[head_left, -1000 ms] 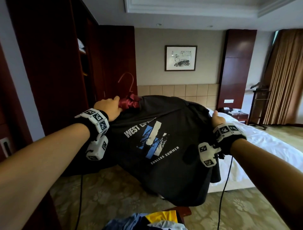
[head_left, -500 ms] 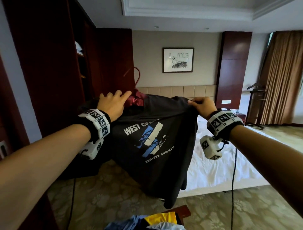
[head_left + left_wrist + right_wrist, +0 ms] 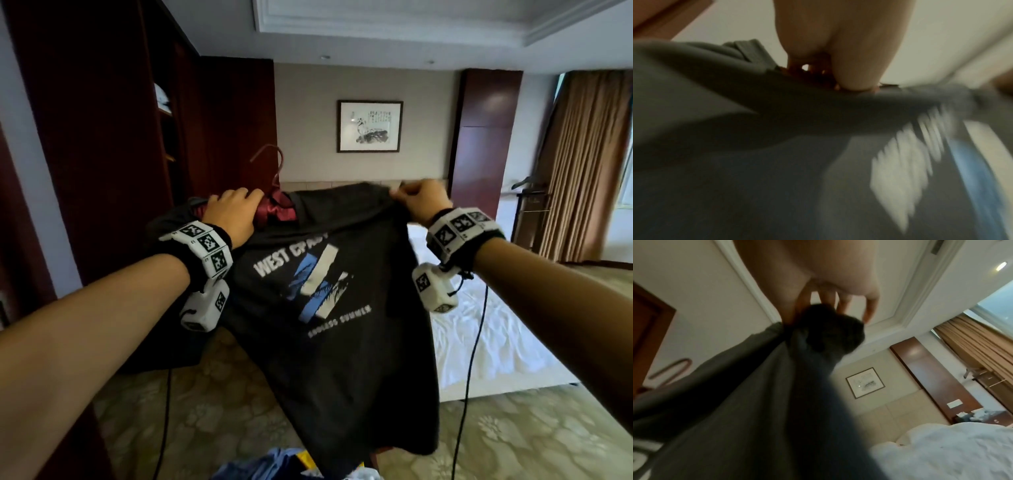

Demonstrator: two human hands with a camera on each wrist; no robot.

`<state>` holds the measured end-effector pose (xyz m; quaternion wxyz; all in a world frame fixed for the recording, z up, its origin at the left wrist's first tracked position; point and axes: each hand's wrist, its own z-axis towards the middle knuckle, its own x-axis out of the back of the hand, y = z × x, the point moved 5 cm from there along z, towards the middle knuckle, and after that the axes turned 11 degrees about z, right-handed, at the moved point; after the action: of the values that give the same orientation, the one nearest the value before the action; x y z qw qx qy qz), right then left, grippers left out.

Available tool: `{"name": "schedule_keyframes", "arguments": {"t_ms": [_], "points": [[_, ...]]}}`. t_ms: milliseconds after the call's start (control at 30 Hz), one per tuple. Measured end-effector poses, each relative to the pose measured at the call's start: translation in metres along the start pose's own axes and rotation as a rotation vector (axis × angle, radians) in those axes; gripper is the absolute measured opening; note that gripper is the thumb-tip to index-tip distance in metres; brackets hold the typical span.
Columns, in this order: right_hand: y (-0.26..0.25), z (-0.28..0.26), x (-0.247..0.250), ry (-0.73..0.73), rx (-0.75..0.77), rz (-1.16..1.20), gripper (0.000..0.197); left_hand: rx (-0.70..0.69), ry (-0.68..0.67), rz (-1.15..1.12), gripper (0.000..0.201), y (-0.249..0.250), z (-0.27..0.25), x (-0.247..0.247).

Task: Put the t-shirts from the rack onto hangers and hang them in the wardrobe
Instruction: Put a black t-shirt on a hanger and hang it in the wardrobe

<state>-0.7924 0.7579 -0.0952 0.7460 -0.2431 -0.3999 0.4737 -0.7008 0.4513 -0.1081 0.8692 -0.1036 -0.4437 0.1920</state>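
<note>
black cotton t-shirt with white and blue chest print (image 3: 329,308) held up mid-air, near the dark wood wardrobe (image 3: 102,137) on left | dark red satin padded hanger (image 3: 277,210) in its neck | left hand (image 3: 233,214) grips hanger/collar | right hand (image 3: 419,200) pinches shirt shoulder | white bed (image 3: 479,325) far right

Matt black cloth on the t-shirt (image 3: 335,308), soft and creased, with a flat white and blue print that looks slightly cracked. At the collar the hanger (image 3: 277,210) shows a shiny dark-red satin-like padding and a thin smooth reddish hook, while the wardrobe (image 3: 102,137) beside it is dark reddish wood with a low sheen. Beyond, rumpled white cloth covers the bed (image 3: 486,335), and the carpet (image 3: 513,438) looks short-piled with a pale floral pattern.
</note>
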Motion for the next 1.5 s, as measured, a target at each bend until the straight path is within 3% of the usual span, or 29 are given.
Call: {"name": "schedule_keyframes", "arguments": {"t_ms": [67,167,333,500,833,933,1000,1067,1233,1300,1433,1500], "points": [[0.021,-0.008,-0.016,-0.137,-0.085,0.019,0.030,0.039,-0.027,-0.005,0.049,-0.003,0.000,0.002],[0.034,-0.019,-0.026,-0.191,-0.145,0.139,0.034,0.097,-0.027,0.004,0.046,-0.009,0.000,0.005],[0.036,-0.009,-0.016,0.030,-0.125,0.295,0.025,0.140,0.046,-0.039,0.047,-0.017,0.000,0.009],[0.019,-0.001,0.001,0.135,-0.122,0.632,0.034,0.120,0.084,-0.045,0.048,-0.022,-0.005,0.002],[0.000,0.016,0.054,0.401,0.054,0.554,0.030,0.117,-0.030,0.051,0.059,-0.030,-0.013,-0.018],[0.016,0.008,0.055,0.446,-0.088,0.305,0.017,0.108,-0.014,-0.089,0.060,-0.027,-0.010,-0.013],[0.030,-0.002,0.044,0.307,-0.258,-0.044,0.027,0.080,0.023,-0.188,0.062,-0.022,-0.009,-0.007],[0.035,-0.011,0.022,0.036,-0.267,-0.273,0.031,0.053,0.070,-0.257,0.059,-0.016,-0.009,0.001],[0.013,-0.025,-0.022,-0.225,-0.087,0.115,0.026,-0.021,0.066,-0.280,0.034,0.001,-0.005,0.014],[0.004,-0.031,-0.039,-0.354,-0.041,0.098,0.017,-0.038,0.083,-0.266,0.033,0.006,-0.004,0.017],[0.012,-0.027,-0.049,-0.293,-0.029,0.006,0.003,-0.053,0.117,-0.203,0.037,0.015,-0.004,0.018],[0.017,-0.025,-0.051,-0.274,-0.036,-0.013,0.012,-0.032,0.139,-0.165,0.037,0.016,-0.005,0.017]]}}
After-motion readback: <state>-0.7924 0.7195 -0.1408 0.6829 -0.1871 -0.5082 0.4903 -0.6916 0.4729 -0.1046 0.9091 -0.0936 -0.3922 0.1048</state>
